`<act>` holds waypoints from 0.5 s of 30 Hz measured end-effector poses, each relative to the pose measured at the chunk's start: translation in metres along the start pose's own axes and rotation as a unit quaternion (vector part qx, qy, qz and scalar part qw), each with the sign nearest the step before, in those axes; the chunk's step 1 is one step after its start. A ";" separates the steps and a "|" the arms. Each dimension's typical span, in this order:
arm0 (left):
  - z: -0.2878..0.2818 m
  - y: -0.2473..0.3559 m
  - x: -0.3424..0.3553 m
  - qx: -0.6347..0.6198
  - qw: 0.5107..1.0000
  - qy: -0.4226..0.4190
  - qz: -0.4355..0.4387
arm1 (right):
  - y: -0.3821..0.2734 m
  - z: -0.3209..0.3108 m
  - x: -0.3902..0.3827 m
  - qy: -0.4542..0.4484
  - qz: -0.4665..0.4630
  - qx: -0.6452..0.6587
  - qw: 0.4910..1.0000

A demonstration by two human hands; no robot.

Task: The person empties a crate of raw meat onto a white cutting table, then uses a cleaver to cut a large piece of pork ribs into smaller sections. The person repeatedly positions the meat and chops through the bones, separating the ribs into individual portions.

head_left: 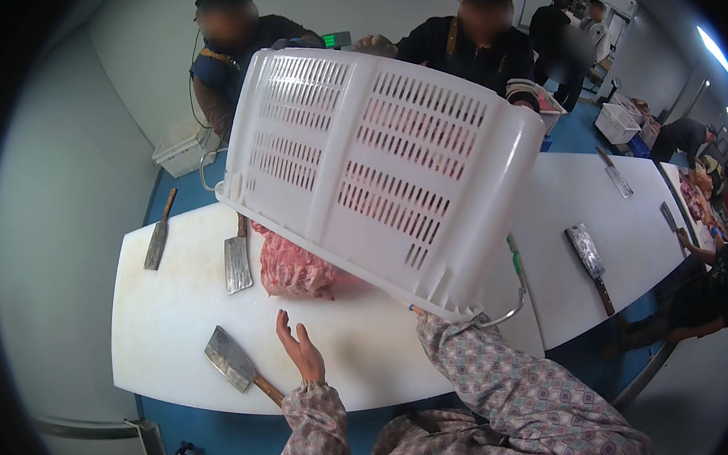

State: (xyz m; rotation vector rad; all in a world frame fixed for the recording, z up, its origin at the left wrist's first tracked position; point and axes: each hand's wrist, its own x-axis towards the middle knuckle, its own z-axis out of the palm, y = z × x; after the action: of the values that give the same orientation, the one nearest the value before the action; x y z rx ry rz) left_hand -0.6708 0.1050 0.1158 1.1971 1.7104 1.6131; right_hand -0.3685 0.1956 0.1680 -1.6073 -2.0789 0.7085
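Note:
A large white slotted plastic crate is tilted over the cutting table, its open side facing down. Red shows through its slots. A slab of raw meat lies on the white board, just below the crate's left lower rim. My left hand is raised over the board in front of the meat, fingers apart and holding nothing. At the crate's near lower rim, only a sliver of my right hand shows past the patterned sleeve; its fingers are hidden behind the crate. Across the table, a gloved hand is at the crate's upper edge.
Near my left hand lies a cleaver; another cleaver rests beside the meat. A narrow knife is at far left. More cleavers, including one, lie on the right board. Two people stand opposite. A white bin stands behind.

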 end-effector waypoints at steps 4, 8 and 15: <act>-0.006 0.017 0.022 -0.010 1.000 0.012 -0.007 | -0.015 0.021 -0.010 -0.006 0.029 -0.091 0.995; -0.014 0.035 0.031 -0.031 0.999 0.008 0.024 | -0.023 0.049 -0.031 -0.024 0.073 -0.177 0.981; -0.012 0.019 0.034 -0.002 1.000 -0.008 -0.008 | 0.004 0.088 -0.067 0.016 0.023 -0.245 0.969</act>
State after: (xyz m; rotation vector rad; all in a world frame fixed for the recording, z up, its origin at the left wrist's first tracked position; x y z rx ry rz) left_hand -0.6929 0.1257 0.1437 1.1893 1.7020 1.5914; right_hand -0.4026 0.1191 0.0957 -1.9043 -2.3215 0.1797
